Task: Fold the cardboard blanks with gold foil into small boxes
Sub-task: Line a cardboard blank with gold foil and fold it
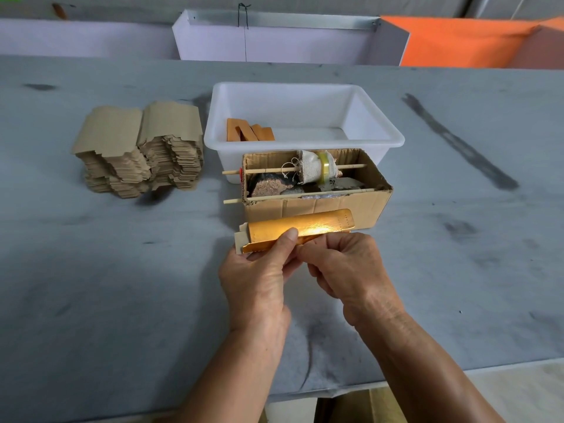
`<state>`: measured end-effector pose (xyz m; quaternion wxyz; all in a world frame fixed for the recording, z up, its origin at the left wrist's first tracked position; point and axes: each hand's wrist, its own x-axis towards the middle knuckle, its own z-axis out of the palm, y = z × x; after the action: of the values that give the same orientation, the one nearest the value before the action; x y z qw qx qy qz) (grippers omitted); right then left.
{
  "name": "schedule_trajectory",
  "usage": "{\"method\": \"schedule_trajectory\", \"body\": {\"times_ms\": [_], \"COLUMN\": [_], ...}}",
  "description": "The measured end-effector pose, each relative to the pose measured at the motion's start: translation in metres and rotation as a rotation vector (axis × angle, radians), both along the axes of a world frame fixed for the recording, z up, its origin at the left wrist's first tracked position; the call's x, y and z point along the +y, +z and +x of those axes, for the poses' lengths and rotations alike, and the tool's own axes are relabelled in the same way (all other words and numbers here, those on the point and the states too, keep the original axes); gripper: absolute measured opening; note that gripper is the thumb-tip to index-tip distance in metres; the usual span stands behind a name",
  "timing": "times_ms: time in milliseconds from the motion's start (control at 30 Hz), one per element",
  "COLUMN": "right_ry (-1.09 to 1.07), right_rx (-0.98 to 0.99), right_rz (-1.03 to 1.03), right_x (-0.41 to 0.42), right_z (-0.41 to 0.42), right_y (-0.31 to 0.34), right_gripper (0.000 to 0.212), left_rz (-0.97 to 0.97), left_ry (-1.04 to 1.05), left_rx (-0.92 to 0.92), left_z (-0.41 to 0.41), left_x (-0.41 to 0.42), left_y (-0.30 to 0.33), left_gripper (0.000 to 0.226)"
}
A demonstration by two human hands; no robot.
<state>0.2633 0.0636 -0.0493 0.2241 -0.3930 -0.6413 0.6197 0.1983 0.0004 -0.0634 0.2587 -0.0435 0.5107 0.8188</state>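
Both hands' fingers (287, 239) pinch the gold-foil blank (300, 228).

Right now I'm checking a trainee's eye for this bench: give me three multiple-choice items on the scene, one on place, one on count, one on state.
1. Where is the stack of unfolded blanks?
A. left of the white tub
B. inside the tub
C. on the cardboard box

2. How many wooden sticks cross the cardboard box?
A. one
B. two
C. four

3. What state is the gold blank in?
A. flat on the table
B. held by both hands
C. in the tub

Answers: 1 A, the stack sits on the table left of the tub. 2 B, one stick runs behind and one in front. 3 B, the left hand and right hand pinch it.
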Motion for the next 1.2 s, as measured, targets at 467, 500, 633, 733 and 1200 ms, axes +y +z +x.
{"method": "schedule_trajectory", "body": {"times_ms": [467, 500, 633, 733, 1200], "right_ry": [0.007, -0.002, -0.049, -0.046, -0.105], "right_rx": [0.024, 0.030, 0.084, 0.117, 0.244], "right_rz": [0.055, 0.066, 0.089, 0.186, 0.153], "right_x": [-0.004, -0.005, -0.008, -0.010, -0.010], "right_z": [-0.002, -0.003, -0.002, 0.000, 0.005], "right_y": [-0.005, -0.007, -0.011, -0.011, -0.023], "right_gripper": [0.032, 0.033, 0.034, 0.027, 0.013], "left_rz": [0.003, 0.003, -0.034, -0.064, -0.112], "left_ry": [0.041, 0.042, 0.020, -0.025, -0.046], "left_rx": [-0.064, -0.074, -0.144, -0.199, -0.163], "left_z": [-0.005, -0.005, -0.007, -0.009, -0.006], "left_x": [0.005, 0.006, 0.009, 0.009, 0.008], "left_y": [0.000, 0.001, 0.003, 0.004, 0.007], "left_gripper": [0.022, 0.021, 0.017, 0.019, 0.020]}}
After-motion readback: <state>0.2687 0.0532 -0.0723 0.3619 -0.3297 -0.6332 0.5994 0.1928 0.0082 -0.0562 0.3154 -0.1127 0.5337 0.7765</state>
